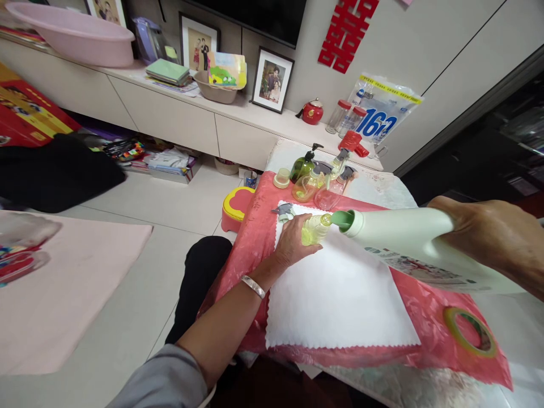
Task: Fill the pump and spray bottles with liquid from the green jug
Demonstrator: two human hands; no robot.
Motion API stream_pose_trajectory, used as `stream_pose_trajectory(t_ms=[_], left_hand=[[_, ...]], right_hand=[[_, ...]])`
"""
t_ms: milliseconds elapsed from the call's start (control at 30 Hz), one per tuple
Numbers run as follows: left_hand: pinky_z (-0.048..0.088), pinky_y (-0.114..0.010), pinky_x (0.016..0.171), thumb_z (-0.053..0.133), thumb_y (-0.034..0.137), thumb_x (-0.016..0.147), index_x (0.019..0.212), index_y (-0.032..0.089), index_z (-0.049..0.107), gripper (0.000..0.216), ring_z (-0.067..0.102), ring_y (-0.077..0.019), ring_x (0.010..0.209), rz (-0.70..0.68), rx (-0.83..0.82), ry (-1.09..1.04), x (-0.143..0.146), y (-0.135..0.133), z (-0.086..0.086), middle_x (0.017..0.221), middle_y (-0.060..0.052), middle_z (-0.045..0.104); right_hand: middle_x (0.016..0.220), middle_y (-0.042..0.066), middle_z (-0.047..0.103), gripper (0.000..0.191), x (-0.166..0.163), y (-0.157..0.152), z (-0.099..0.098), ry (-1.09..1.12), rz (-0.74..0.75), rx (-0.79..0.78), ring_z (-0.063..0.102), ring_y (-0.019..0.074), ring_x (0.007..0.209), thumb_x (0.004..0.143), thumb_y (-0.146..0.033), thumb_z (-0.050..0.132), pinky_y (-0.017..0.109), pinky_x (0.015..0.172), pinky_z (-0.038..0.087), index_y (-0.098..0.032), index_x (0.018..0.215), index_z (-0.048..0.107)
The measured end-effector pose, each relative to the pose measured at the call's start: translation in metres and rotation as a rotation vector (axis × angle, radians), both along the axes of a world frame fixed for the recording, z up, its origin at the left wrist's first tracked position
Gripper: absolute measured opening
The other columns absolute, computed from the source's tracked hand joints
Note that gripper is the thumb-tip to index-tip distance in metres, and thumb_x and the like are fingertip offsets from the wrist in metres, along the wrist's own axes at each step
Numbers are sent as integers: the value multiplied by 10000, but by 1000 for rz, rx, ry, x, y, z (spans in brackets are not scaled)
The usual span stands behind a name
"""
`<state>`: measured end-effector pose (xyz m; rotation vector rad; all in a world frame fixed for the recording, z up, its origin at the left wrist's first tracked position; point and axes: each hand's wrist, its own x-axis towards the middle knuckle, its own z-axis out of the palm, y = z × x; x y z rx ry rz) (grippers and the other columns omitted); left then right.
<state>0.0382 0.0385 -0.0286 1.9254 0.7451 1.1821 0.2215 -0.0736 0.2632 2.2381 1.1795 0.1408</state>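
Note:
My left hand (292, 242) is closed round a small clear bottle (313, 230) with yellowish liquid in it, its open neck turned to the right. In my right hand (488, 229) is a large pale green detergent jug (403, 226), gripped by its handle and tipped on its side. The jug's green spout (342, 219) meets or nearly touches the small bottle's neck. Under both lies a white scalloped cloth (340, 300) on red plastic sheeting (244, 277). A grey spray head (284, 211) rests by my left fingers.
Spray bottles (306, 186), a green pump bottle (302, 165) and a pale cap (281, 178) stand at the table's far end. A tape roll (450, 326) lies right. Beyond are a yellow-and-red stool (238, 203) and a low cabinet (165, 113) bearing frames and a pink basin (80, 37).

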Motion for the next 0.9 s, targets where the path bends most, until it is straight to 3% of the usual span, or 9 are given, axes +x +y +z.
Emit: stream_pose_trajectory(t_ms=[433,900], left_hand=[[460,-530,1084,915,309,608,1339,220,445,874,607,-352,1261,3,16,5,0,0,-1,1335,-130,628],[466,-534,1085,924,286,590,1331,231,449,882,608,-351,1261,8,4,9,0,0,1,1334,-123,631]], right_hand=[[800,20,589,163,4,-2,-1,12,22,39,563,171,689,805,-293,573,276,585,317,-316,963,607],[831,12,588,143,-2,-1,0,-14,12,7,576,177,740,852,-288,585,270,595,325,-323,991,589]])
